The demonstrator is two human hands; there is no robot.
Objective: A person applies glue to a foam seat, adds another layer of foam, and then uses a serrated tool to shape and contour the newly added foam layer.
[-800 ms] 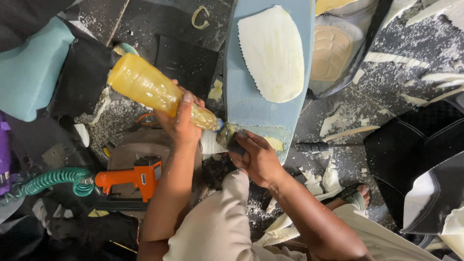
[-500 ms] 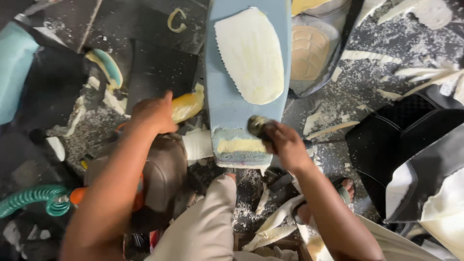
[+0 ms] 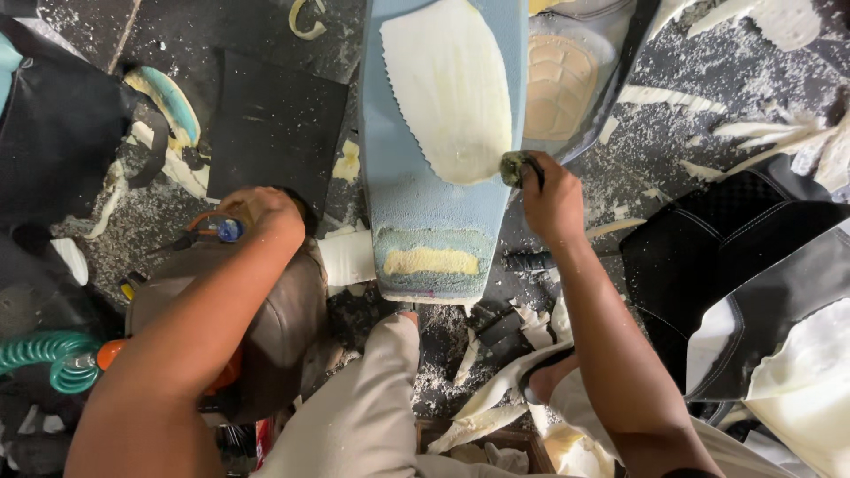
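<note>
A long blue foam seat pad point(image 3: 403, 190) lies in front of me with a cream foam patch point(image 3: 452, 84) on top and a yellowish glue smear point(image 3: 431, 261) near its front end. My right hand point(image 3: 553, 199) grips a small glue-caked brush point(image 3: 513, 168) whose tip touches the lower right edge of the cream patch. My left hand point(image 3: 261, 212) is curled, back up, over a brown leather cushion point(image 3: 274, 310) beside a black sheet point(image 3: 274, 124); its fingers are hidden.
A pale seat shell point(image 3: 562, 84) lies right of the pad. Black and white seat covers point(image 3: 753, 265) are piled at right. A teal coiled air hose point(image 3: 40, 354) and an orange tool sit at the lower left. Foam scraps and dust litter the dark floor point(image 3: 673, 133).
My left hand swung the yellow bottle down and left, away from the pad; the bottle is out of sight now. My right hand carried the brush up to the cream patch's edge.
</note>
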